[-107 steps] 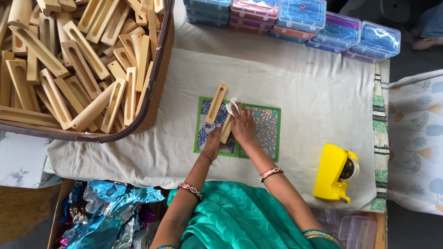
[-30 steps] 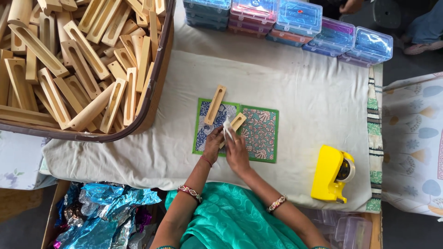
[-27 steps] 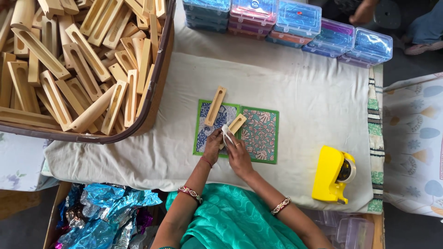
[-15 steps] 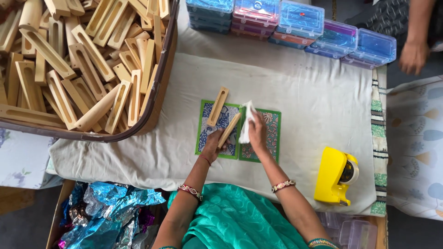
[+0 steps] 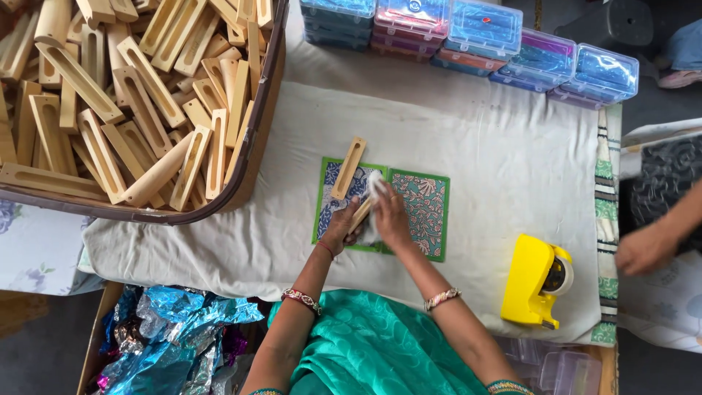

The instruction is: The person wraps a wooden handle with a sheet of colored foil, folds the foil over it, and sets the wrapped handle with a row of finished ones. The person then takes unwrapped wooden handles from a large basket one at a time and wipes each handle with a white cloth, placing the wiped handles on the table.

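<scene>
My left hand (image 5: 341, 229) grips a small wooden slotted piece (image 5: 360, 215) over a green patterned mat (image 5: 424, 212) on the cream cloth. Pressed against that piece is my right hand (image 5: 390, 218), which holds a white cloth (image 5: 376, 184). A second, longer wooden slotted piece (image 5: 348, 167) lies tilted across the mat's upper left corner, just above my hands.
A large basket (image 5: 252, 153) full of wooden slotted pieces fills the upper left. Clear plastic boxes (image 5: 482, 33) line the far edge. A yellow tape dispenser (image 5: 536, 281) sits at the right. Another person's hand (image 5: 643, 250) reaches in from the right. Shiny foil wrappers (image 5: 164, 344) lie lower left.
My right hand moved the white cloth from above the mat's centre down onto the small wooden piece. Another person's hand came down along the right edge.
</scene>
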